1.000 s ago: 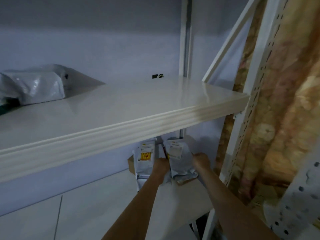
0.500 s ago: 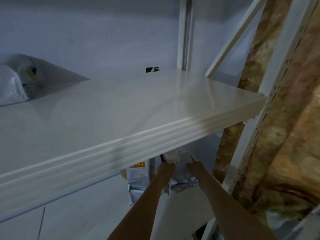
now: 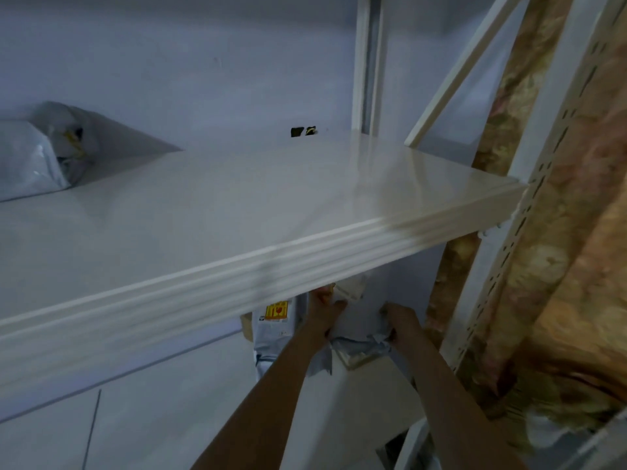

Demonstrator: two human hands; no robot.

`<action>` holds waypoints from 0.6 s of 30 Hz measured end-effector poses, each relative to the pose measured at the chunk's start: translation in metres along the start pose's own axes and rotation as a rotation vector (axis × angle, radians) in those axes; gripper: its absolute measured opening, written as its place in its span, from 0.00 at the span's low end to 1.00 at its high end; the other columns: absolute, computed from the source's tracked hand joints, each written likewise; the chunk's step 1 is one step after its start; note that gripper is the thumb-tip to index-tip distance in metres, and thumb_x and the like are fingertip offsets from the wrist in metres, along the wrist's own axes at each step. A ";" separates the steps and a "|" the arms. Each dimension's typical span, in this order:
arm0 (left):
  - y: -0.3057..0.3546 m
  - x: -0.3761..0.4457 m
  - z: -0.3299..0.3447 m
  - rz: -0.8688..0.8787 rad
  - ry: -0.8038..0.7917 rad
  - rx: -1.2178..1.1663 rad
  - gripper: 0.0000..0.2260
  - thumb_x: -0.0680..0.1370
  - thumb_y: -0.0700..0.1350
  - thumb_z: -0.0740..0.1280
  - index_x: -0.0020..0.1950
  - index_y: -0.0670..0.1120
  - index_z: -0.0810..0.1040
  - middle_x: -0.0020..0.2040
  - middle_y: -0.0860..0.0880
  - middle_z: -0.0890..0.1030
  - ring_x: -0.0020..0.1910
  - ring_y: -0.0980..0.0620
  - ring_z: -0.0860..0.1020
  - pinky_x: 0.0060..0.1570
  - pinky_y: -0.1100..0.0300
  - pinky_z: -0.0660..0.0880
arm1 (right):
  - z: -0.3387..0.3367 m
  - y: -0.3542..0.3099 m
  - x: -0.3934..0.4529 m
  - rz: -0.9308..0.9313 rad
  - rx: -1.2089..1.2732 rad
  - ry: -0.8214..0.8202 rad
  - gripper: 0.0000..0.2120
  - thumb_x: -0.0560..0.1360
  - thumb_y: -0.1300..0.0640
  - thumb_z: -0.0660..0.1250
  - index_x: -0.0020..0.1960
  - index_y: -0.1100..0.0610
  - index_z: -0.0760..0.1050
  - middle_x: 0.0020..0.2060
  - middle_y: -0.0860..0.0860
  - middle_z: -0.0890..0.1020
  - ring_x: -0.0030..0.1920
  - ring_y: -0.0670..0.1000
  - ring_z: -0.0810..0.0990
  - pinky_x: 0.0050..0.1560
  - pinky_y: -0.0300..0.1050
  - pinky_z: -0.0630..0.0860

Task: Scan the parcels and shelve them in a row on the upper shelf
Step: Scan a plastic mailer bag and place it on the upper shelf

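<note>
Where the head camera looks forward and down, a cream upper shelf (image 3: pixel 237 212) with a ribbed front edge crosses the frame from lower left to right. Its top is mostly bare. A pale wall (image 3: pixel 203 62) stands behind it. A white upright post (image 3: pixel 368 62) rises at the shelf's rear, and a diagonal brace (image 3: pixel 451 72) slants beside it. At the right, a perforated post (image 3: pixel 529 198) supports the shelf's corner. Mottled tan and pink material (image 3: pixel 583 266) lies behind that post; what it is cannot be told.

On the upper shelf, at the far left, lies one grey plastic mailer bag (image 3: pixel 34 157), partly cut off by the frame edge.

Under the upper shelf, a lower shelf (image 3: pixel 169 418) carries two parcels. One grey parcel (image 3: pixel 274 330) stands upright with a yellow and red label near its top. Just beside it on the right is a second grey parcel (image 3: pixel 359 320) with a white label at its upper end, partly hidden by the shelf edge.

Both bare forearms reach up from the bottom of the frame. The left hand (image 3: pixel 324 312) grips the second parcel's left side, fingers curled on its face. The right hand (image 3: pixel 400 318) clasps its right edge. Whether this parcel rests on the lower shelf or is lifted cannot be told.
</note>
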State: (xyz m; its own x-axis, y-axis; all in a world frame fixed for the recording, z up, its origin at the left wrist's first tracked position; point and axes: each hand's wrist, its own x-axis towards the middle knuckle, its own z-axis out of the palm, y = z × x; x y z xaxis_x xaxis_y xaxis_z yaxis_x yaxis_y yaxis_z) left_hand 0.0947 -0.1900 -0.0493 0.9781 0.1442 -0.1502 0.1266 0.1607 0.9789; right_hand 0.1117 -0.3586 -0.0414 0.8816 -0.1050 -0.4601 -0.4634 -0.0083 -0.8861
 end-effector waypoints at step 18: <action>0.021 -0.175 -0.166 -0.039 0.093 -0.107 0.12 0.79 0.38 0.66 0.61 0.34 0.78 0.55 0.35 0.82 0.51 0.41 0.83 0.49 0.53 0.81 | 0.126 0.056 -0.126 -0.173 0.008 -0.625 0.26 0.69 0.46 0.78 0.60 0.61 0.81 0.51 0.58 0.87 0.52 0.59 0.86 0.58 0.54 0.80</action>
State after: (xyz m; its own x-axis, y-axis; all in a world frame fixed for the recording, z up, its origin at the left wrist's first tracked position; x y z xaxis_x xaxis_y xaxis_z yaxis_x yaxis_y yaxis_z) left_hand -0.1009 -0.0500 -0.0251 0.9527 0.2244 -0.2049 0.1411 0.2706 0.9523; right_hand -0.0141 -0.2209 -0.0397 0.8303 0.4960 -0.2540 -0.3113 0.0349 -0.9497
